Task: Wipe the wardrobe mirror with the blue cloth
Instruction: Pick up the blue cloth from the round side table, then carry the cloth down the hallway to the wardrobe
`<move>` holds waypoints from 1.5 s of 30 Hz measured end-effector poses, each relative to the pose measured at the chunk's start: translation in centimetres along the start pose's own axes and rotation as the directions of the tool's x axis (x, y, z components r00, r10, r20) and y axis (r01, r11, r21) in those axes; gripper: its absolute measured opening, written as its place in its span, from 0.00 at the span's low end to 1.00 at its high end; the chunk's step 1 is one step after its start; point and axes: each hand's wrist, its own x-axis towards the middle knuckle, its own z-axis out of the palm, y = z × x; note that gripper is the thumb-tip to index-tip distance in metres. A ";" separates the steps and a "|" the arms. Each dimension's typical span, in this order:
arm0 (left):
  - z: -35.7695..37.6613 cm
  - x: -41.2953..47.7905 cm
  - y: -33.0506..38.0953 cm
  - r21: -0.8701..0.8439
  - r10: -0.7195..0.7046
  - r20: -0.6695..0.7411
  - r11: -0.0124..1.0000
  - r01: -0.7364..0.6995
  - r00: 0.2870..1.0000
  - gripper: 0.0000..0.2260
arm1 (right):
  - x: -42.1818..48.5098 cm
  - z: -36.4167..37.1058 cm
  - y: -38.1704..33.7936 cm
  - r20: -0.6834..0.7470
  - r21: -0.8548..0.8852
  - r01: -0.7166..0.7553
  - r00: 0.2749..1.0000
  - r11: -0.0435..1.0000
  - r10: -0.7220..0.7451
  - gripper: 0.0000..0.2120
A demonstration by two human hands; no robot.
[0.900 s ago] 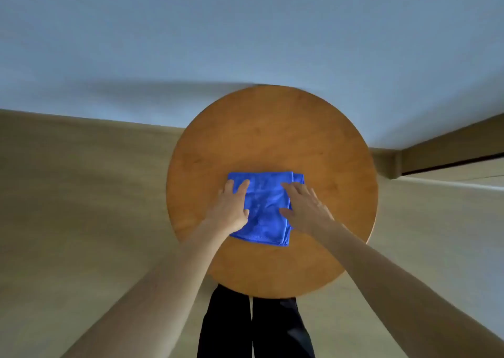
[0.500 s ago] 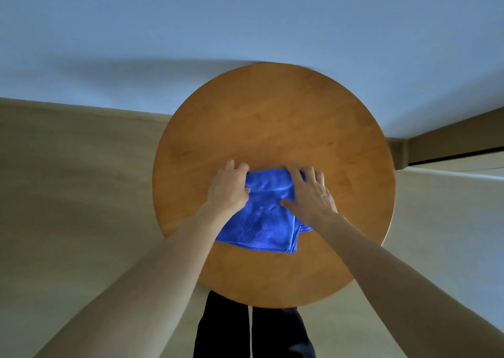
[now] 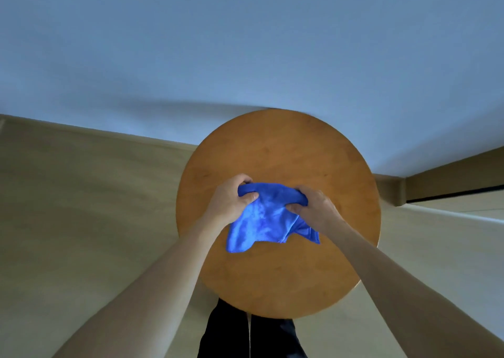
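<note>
Nearest to me are the person's dark trousers (image 3: 245, 336), tucked just under the near edge of the round wooden tabletop (image 3: 286, 144). Two bare forearms reach out over that edge toward its middle.

There the left hand (image 3: 227, 203) and the right hand (image 3: 317, 209) hold the blue cloth (image 3: 267, 218) between them. Each grip is curled tight, thumb and fingers pinching a bunched upper corner. The rest of the cloth sags loose and rumpled toward the near edge, its lower corners hanging free. Whether those corners brush the wood I cannot tell from here.

Beyond the far edge of the tabletop runs a pale floor (image 3: 68, 207), and past that a plain bluish wall (image 3: 245, 43). Some brown trim shows off to the right, but I see no mirror and no wardrobe I could name.

To my eye the job has barely begun. The cloth is in hand, which is the first step. Carrying it to the mirror and all of the wiping remain.
</note>
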 end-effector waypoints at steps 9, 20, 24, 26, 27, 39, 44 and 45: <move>-7.8 -6.6 5.8 -0.101 0.024 -0.260 0.993 -0.052 0.965 0.11 | -4.4 -6.7 -10.3 -0.061 -0.090 0.292 0.953 0.952 -0.298 0.13; -18.1 -17.1 9.7 -0.381 0.017 -0.515 0.891 -0.247 0.857 0.25 | -10.5 -9.1 -23.5 -0.079 -0.218 0.485 0.856 0.847 -0.511 0.15; -22.1 -21.2 9.4 -0.372 0.086 -0.597 0.852 -0.370 0.798 0.23 | -12.6 -7.7 -28.1 -0.104 -0.250 0.513 0.829 0.821 -0.550 0.17; -23.9 -23.2 8.8 -0.387 0.097 -0.621 0.825 -0.412 0.778 0.21 | -13.4 -6.3 -29.9 -0.112 -0.230 0.535 0.815 0.813 -0.568 0.17; -24.7 -24.1 8.5 -0.415 0.085 -0.626 0.805 -0.423 0.775 0.20 | -13.8 -5.6 -30.7 -0.116 -0.216 0.543 0.811 0.811 -0.574 0.18; -31.4 -32.5 1.8 -0.579 -0.016 -0.687 0.616 -0.534 0.726 0.19 | -20.2 5.3 -37.1 0.198 0.265 0.273 0.923 0.925 -0.329 0.26; -33.6 -35.5 -1.5 -0.601 -0.035 -0.699 0.571 -0.560 0.714 0.20 | -22.1 9.1 -39.7 0.114 0.538 0.388 0.846 0.748 -0.521 0.12; -34.0 -36.1 -2.2 -0.600 -0.043 -0.702 0.573 -0.558 0.711 0.20 | -22.4 9.5 -40.3 0.089 0.575 0.396 0.839 0.716 -0.536 0.12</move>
